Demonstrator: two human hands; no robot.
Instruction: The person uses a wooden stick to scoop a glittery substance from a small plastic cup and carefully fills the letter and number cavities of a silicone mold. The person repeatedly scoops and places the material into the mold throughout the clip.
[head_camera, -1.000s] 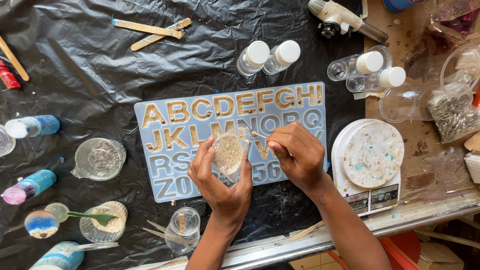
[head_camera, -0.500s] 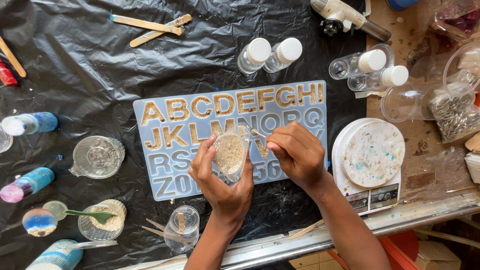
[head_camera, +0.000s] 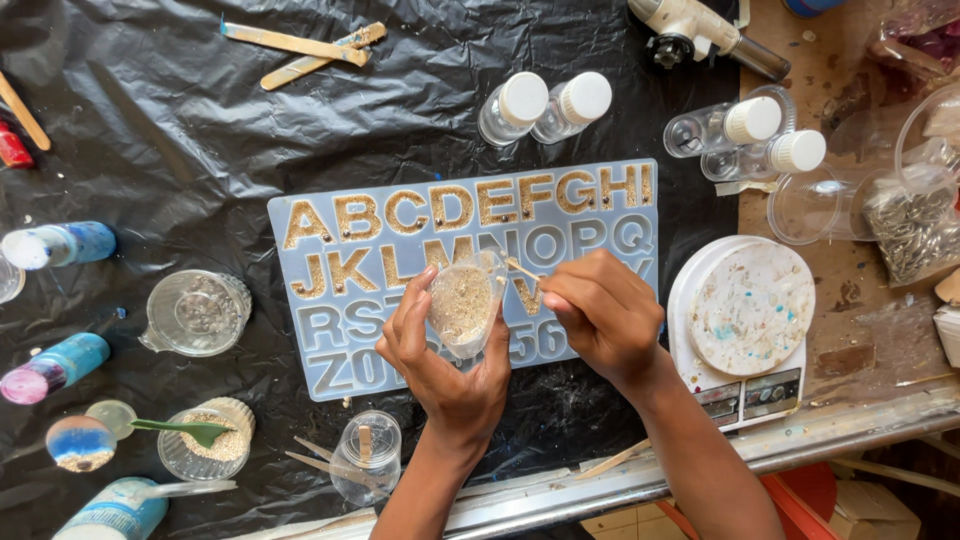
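left hand (head_camera: 450, 365) has its grip closed round a tilted clear cup (head_camera: 466, 305) of gold grit over the letter mould (head_camera: 330, 335); right hand (head_camera: 600, 310) pinches a stick (head_camera: 523, 270) at its lip. nudge small amounts, keeping the cup low.

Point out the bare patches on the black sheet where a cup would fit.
Bare sheet lies between the wooden sticks and the letter mould, and left of the mould above the clear cup. The lower left, around the sand cup and paint bottles, is crowded.

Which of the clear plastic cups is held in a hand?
The tilted cup of sandy mixture in the left hand; the others stand on the black sheet.
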